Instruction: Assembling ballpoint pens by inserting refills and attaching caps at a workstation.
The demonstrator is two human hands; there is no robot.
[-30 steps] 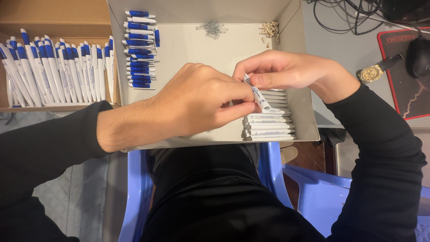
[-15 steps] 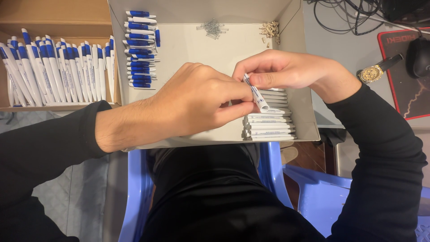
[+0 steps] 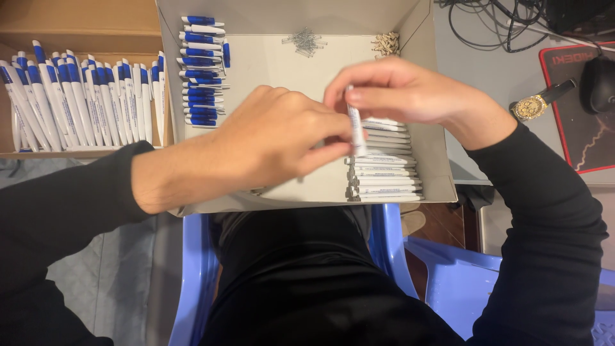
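Both hands grip one white pen barrel (image 3: 355, 131) — now upright, lifted vs. 1 s ago: left hand (image 3: 275, 141) low, right hand (image 3: 397, 90) on top, above box (image 3: 442, 173).

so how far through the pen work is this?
Done: many blue-and-white pens fill the brown box. In hand: left hand and right hand both grip one white barrel. Left: stacked barrels, blue parts and springs remain in the tray.

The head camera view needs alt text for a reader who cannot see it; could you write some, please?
Both hands, left hand and right hand, pinch a white pen barrel over a shallow cardboard box holding stacked white barrels and blue-and-white pen parts.
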